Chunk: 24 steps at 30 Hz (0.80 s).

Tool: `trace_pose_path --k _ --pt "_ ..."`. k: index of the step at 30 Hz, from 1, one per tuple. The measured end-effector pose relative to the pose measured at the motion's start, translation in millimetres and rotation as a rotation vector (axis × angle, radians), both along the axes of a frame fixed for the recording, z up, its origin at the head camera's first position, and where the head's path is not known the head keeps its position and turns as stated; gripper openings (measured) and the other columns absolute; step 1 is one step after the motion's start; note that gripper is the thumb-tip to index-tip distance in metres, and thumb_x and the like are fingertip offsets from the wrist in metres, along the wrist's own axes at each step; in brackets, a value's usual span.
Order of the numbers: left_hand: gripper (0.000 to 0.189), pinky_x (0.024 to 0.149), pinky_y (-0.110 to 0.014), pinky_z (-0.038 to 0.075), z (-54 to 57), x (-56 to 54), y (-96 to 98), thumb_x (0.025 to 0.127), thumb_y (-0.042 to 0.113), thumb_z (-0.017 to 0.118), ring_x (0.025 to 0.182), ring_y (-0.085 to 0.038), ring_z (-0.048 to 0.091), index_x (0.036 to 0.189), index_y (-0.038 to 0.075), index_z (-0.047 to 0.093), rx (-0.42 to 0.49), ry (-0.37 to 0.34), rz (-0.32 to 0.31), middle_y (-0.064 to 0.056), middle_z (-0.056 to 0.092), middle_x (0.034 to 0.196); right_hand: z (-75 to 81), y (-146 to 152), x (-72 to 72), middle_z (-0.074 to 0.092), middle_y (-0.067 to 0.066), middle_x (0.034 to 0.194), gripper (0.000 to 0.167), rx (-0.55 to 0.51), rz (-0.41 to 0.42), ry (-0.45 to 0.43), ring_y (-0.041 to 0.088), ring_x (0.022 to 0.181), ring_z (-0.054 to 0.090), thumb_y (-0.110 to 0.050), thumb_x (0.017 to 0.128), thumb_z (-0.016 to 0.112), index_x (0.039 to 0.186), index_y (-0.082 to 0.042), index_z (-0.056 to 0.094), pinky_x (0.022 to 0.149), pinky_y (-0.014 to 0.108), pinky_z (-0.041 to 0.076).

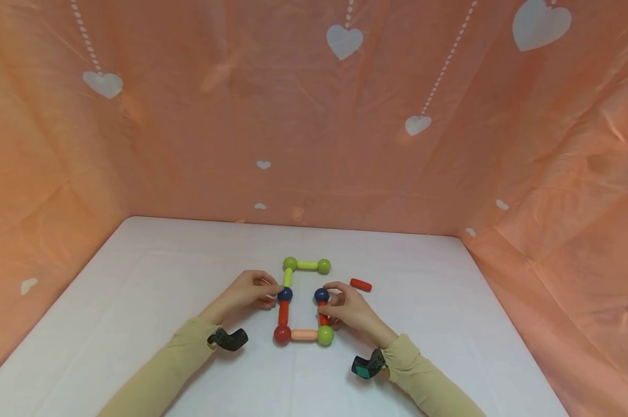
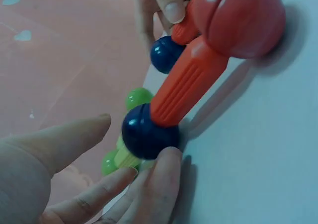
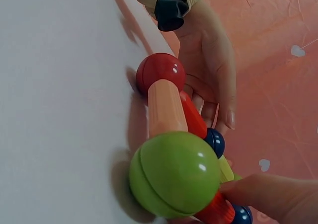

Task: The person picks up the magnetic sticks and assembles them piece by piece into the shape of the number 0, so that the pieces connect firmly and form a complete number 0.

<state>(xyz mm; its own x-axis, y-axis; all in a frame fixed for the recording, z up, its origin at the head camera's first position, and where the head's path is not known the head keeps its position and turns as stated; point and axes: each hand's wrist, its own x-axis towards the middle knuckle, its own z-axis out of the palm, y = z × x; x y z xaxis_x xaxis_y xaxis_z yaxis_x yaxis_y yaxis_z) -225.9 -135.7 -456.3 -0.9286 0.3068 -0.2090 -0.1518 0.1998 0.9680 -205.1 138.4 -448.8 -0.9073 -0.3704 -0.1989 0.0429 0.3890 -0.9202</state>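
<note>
A chain of toy balls and rods lies on the table. My left hand (image 1: 251,289) is at the left dark blue ball (image 1: 285,294); in the left wrist view its fingertips (image 2: 169,159) are right at that ball, with the thumb standing apart. My right hand (image 1: 351,307) pinches a red rod (image 3: 216,211) between thumb and fingers. This rod joins the right dark blue ball (image 1: 321,295) to a large green ball (image 1: 325,335). A peach rod (image 1: 304,335) links the green ball to a red ball (image 1: 282,334). Another red rod (image 2: 189,82) runs from there to the left blue ball.
Beyond the left blue ball, a yellow-green rod (image 1: 288,278) leads to a green ball (image 1: 290,264). A second yellow-green rod (image 1: 307,266) reaches another green ball (image 1: 324,266). One loose red rod (image 1: 361,285) lies right of the chain. An orange curtain (image 1: 303,116) surrounds the white table (image 1: 423,278).
</note>
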Motion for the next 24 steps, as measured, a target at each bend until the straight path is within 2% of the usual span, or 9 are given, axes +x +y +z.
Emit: trace_pose_path --k 6,15,19,22,24 --pt "0.031 0.067 -0.034 0.058 -3.3 -1.1 11.2 0.083 0.015 0.076 0.068 -0.021 0.066 0.101 -0.006 0.062 -0.030 -0.016 0.031 -0.012 0.066 0.084 0.3 2 1.2 0.062 0.008 0.081 0.056 0.018 -0.008 0.014 0.019 0.060 0.061 -0.014 0.083 0.075 0.131 -0.004 0.049 0.053 0.031 0.055" --pt "0.028 0.069 -0.033 0.058 -2.8 -2.0 13.9 0.084 0.011 0.074 0.069 -0.019 0.065 0.100 -0.008 0.063 -0.019 -0.011 0.031 -0.013 0.065 0.086 3.8 12 -4.1 0.065 0.008 0.084 0.059 0.021 -0.009 0.006 0.022 0.064 0.063 -0.020 0.083 0.076 0.132 -0.003 0.047 0.056 0.033 0.055" --pt "0.028 0.070 -0.033 0.058 -4.5 -2.4 14.3 0.084 0.011 0.074 0.070 -0.018 0.065 0.101 -0.008 0.063 -0.006 -0.020 0.024 -0.013 0.065 0.088 12.4 28 -14.8 0.066 0.010 0.089 0.056 0.023 -0.010 0.137 0.024 0.072 0.064 -0.012 0.084 0.074 0.131 0.003 0.048 0.060 0.031 0.055" --pt "0.028 0.070 -0.033 0.058 -5.4 -2.3 14.3 0.084 0.010 0.074 0.069 -0.018 0.065 0.101 -0.009 0.063 -0.002 -0.026 0.034 -0.013 0.065 0.087 28.1 41 -21.0 0.066 0.018 0.094 0.051 0.043 -0.005 0.275 0.029 0.083 0.064 -0.002 0.084 0.071 0.128 0.008 0.049 0.071 0.034 0.055" --pt "0.028 0.069 -0.033 0.058 -5.1 -2.0 14.4 0.084 0.011 0.074 0.069 -0.018 0.065 0.101 -0.008 0.063 -0.008 -0.031 0.043 -0.012 0.065 0.086 35.9 49 -25.7 0.064 0.024 0.097 0.048 0.060 -0.011 0.338 0.034 0.089 0.063 0.002 0.084 0.070 0.127 0.009 0.050 0.078 0.040 0.054"
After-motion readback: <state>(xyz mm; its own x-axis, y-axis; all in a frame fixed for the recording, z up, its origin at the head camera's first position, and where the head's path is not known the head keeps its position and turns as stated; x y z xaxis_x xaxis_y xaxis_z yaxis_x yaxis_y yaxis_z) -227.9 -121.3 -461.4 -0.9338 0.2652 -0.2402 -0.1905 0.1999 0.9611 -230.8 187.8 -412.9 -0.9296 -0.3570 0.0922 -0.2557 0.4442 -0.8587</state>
